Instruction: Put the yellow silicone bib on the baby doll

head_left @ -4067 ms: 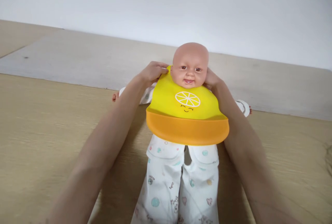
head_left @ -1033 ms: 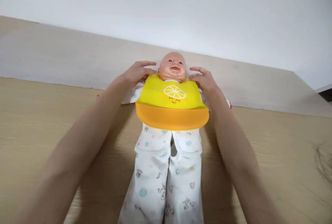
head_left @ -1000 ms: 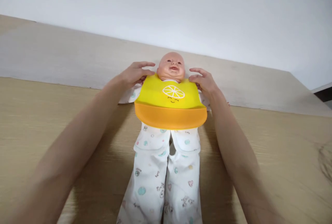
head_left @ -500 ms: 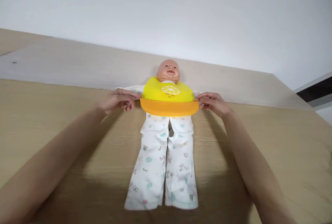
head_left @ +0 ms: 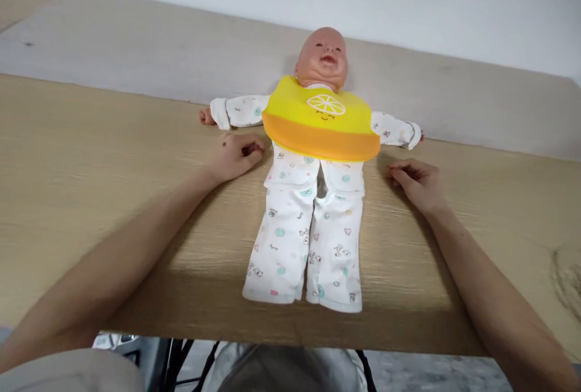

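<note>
A baby doll (head_left: pixel 323 60) in white patterned pyjamas lies on its back on the wooden table (head_left: pixel 91 186), arms spread. A yellow bib with an orange pocket (head_left: pixel 320 123) covers its chest. My left hand (head_left: pixel 233 155) rests on the table just left of the bib, fingers curled in and holding nothing. My right hand (head_left: pixel 415 179) rests on the table to the right of the doll's waist, fingers loosely curled, also holding nothing. Neither hand touches the doll.
The table's near edge (head_left: pixel 281 334) runs along the bottom, with my lap and dark table legs below it. A pale grey strip (head_left: pixel 136 53) of surface lies behind the doll against a white wall.
Both hands have let go of the bib's lower corners and dropped to the table on either side of the doll. The view has tilted down, showing the table's near edge.
</note>
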Tool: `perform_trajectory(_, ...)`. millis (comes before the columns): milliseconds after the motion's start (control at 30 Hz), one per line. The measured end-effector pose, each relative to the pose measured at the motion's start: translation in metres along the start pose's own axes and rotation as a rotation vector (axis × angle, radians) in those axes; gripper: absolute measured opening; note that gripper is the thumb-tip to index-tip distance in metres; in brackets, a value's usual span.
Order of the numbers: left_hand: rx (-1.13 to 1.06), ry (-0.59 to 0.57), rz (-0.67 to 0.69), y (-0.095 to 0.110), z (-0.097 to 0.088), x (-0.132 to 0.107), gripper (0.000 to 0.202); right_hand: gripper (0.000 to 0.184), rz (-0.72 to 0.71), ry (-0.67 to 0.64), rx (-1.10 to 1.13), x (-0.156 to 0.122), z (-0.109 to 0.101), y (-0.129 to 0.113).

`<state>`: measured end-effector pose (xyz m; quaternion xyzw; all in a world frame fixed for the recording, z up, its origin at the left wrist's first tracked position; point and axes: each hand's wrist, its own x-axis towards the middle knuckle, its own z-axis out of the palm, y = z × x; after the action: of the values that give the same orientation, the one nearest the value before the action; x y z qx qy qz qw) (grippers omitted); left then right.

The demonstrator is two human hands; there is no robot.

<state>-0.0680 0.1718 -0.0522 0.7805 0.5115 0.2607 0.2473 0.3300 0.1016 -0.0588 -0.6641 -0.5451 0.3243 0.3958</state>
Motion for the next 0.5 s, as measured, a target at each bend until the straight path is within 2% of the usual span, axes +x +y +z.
perform_trajectory(233,0.125,-0.040,0.016,0.0028,-0.0067,-0.0010,0.023,0.017,-0.116,0.028,-0.164,0.0029,0.0007,-0.0007)
perform_trajectory(500,0.127,-0.040,0.013,0.0013,-0.0037,-0.0009,0.023,0.018,-0.147,0.014,-0.203,0.0050,-0.0011,0.0038)
